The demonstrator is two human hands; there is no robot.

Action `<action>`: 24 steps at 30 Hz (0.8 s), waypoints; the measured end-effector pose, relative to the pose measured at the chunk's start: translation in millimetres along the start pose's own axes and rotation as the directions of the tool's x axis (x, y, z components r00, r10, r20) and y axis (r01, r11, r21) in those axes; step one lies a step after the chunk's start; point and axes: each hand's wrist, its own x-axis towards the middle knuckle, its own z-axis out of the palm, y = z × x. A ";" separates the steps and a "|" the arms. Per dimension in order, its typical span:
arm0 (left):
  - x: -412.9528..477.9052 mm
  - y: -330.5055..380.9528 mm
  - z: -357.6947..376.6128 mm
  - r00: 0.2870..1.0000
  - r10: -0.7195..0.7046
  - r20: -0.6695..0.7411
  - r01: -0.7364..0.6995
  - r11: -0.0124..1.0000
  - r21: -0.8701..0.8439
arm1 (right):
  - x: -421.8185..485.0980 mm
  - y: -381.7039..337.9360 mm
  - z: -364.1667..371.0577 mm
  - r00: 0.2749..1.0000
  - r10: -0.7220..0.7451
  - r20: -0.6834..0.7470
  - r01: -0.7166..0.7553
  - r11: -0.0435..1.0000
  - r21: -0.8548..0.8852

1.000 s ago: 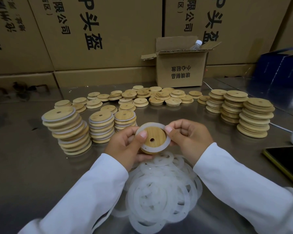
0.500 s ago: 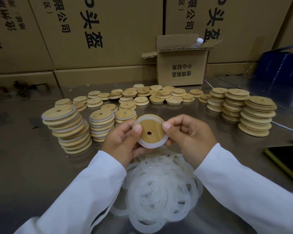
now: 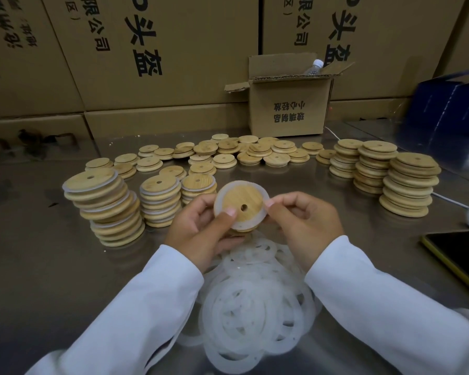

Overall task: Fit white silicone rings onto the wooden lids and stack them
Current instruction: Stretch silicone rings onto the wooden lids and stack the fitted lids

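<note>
Behind the counter (image 3: 38,280), a wall of big printed cartons (image 3: 173,63) closes off my view. A small open box (image 3: 287,112) stands against it with a bottle (image 3: 313,67) poking out. On the counter to my left, three ringed stacks (image 3: 106,209) stand side by side, white bands showing between the wooden discs; I take those as the finished work. To my right stand three bare stacks (image 3: 409,185) with no white on them that I can see. Further back, between the two groups, loose lids (image 3: 241,155) lie scattered singly and in low heaps. A dark phone (image 3: 458,255) lies at the right edge. Just in front of me, between my sleeves, is the pile of rings (image 3: 255,307), a good heap of them overlapping.

Above that pile I hold one lid (image 3: 240,200) tilted towards me, its small hole showing. My left hand (image 3: 198,234) grips it from the left, thumb laid across the rim. My right hand (image 3: 306,220) pinches the opposite edge with curled fingers (image 3: 271,203). The ring (image 3: 248,225) sits around the raised centre of the lid and looks seated nearly all round, though the part under my left thumb is hidden.

I judge this lid about ready to go on a stack at the left. Overall I'd say well under half the job is done: the bare stacks and the loose lids outnumber what is ringed.
</note>
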 end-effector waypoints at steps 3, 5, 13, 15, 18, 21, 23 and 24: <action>0.5 -1.9 -1.0 1.000 -0.010 0.026 0.007 0.995 0.099 | 2.8 1.1 -2.2 0.998 -0.060 0.013 0.061 0.993 -0.102; 0.4 -3.0 -0.6 0.999 -0.034 0.035 0.030 0.992 0.121 | 3.3 1.9 -3.6 0.991 -0.123 0.054 0.132 0.967 -0.216; -1.8 2.6 -2.1 0.996 0.086 -0.004 -0.082 0.964 0.254 | 3.0 -0.4 -6.2 0.951 -0.221 0.215 0.292 0.868 -0.402; -2.2 5.2 -2.4 0.993 0.114 0.003 -0.111 0.956 0.270 | 3.8 -1.3 -6.1 0.952 -0.211 0.221 0.285 0.876 -0.389; -3.1 7.7 -2.8 0.992 0.125 0.014 -0.124 0.952 0.280 | 3.8 -1.1 -6.9 0.953 -0.206 0.221 0.277 0.888 -0.366; -1.6 7.3 -4.6 0.993 0.115 -0.002 -0.111 0.963 0.245 | 3.8 -2.8 -7.5 0.953 -0.202 0.226 0.272 0.899 -0.343; 0.5 6.0 -6.0 0.996 0.087 -0.021 -0.082 0.977 0.199 | 3.5 -4.2 -7.6 0.950 -0.217 0.226 0.284 0.902 -0.326; 1.2 5.2 -6.6 0.997 0.072 -0.025 -0.066 0.983 0.172 | 3.2 -5.0 -7.6 0.948 -0.228 0.223 0.292 0.900 -0.323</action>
